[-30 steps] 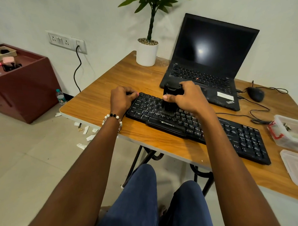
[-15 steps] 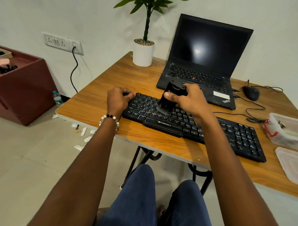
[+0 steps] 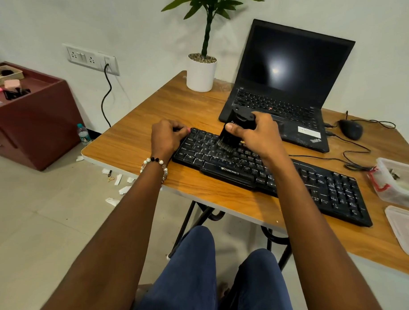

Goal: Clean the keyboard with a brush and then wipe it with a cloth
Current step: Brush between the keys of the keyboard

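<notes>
A black keyboard (image 3: pixel 315 183) lies slantwise across the wooden table (image 3: pixel 138 145). My right hand (image 3: pixel 258 134) grips a black brush (image 3: pixel 237 128), tilted, with its bristles on the keys in the keyboard's left part. My left hand (image 3: pixel 167 138) holds the keyboard's far-left corner with curled fingers. A bead bracelet sits on that wrist. No cloth is plainly visible.
An open black laptop (image 3: pixel 286 82) stands just behind the keyboard. A potted plant (image 3: pixel 201 71) is at the table's back corner. A mouse (image 3: pixel 351 129) with cable lies at right. A clear plastic box (image 3: pixel 399 180) and its lid (image 3: pixel 407 229) sit at the right edge.
The brush has swept leftward over the keys and tilted, its bristles now nearer the left end. My left hand has stayed on the keyboard's corner.
</notes>
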